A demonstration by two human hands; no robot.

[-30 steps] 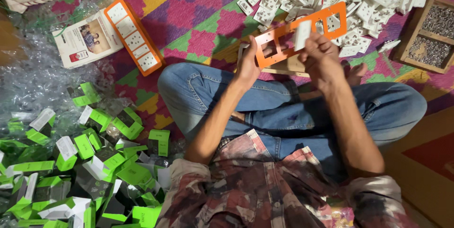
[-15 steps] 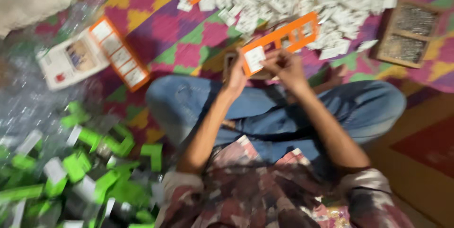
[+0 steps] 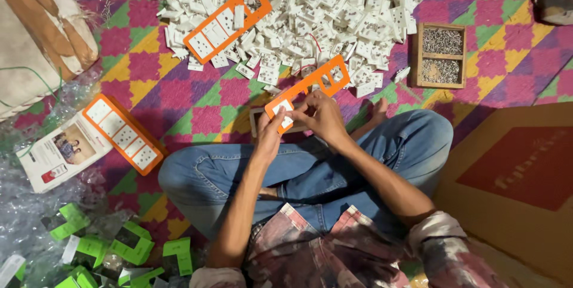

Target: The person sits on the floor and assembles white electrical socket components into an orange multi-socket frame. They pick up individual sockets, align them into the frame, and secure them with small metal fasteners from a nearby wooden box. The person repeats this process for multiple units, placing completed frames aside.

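orange frame (image 3: 310, 88) | white sockets (image 3: 310, 7) | pink-yellow-green checked mat (image 3: 197, 97)

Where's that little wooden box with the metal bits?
In the head view, the wooden box sits upper right on the patterned mat, right of the white socket pile, beyond the person's knee.
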